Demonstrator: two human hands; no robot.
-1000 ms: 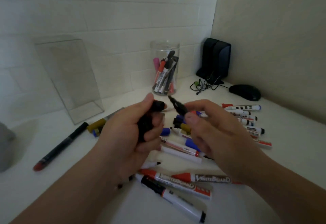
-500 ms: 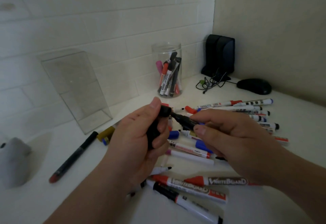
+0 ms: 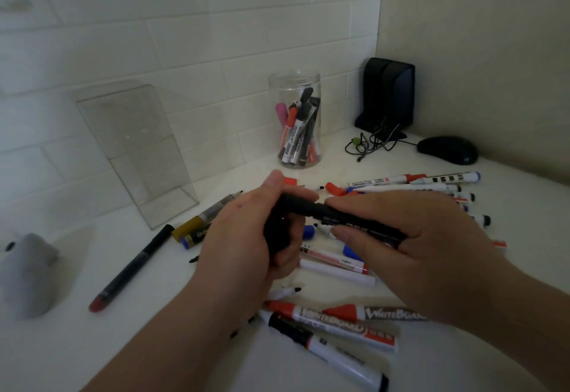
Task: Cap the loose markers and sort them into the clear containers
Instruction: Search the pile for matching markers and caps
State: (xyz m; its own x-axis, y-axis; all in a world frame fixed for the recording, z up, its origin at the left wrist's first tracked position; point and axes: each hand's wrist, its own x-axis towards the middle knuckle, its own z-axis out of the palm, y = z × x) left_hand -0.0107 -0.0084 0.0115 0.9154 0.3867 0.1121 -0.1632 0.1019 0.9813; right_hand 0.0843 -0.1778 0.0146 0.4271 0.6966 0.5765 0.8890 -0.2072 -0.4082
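Note:
Between my two hands lies a black marker (image 3: 342,217), held level above the table. My left hand (image 3: 246,237) grips its black cap end, thumb on top. My right hand (image 3: 410,246) pinches the marker's barrel. The cap now sits on the marker's tip. Below and around my hands several loose markers (image 3: 333,323) and caps lie scattered on the white table (image 3: 92,345). A round clear jar (image 3: 294,83) at the back holds several markers. A clear rectangular container (image 3: 135,151) stands at the back left with nothing visible inside.
A long black marker with a red end (image 3: 129,268) lies left of my hands. A grey object (image 3: 24,271) sits at the far left edge. A black speaker (image 3: 387,95), tangled cables (image 3: 370,141) and a black mouse (image 3: 447,149) occupy the back right corner.
My hands came together: the marker's bare tip, apart from the cap a second ago, is now pushed inside the cap my left hand holds. The view rose slightly.

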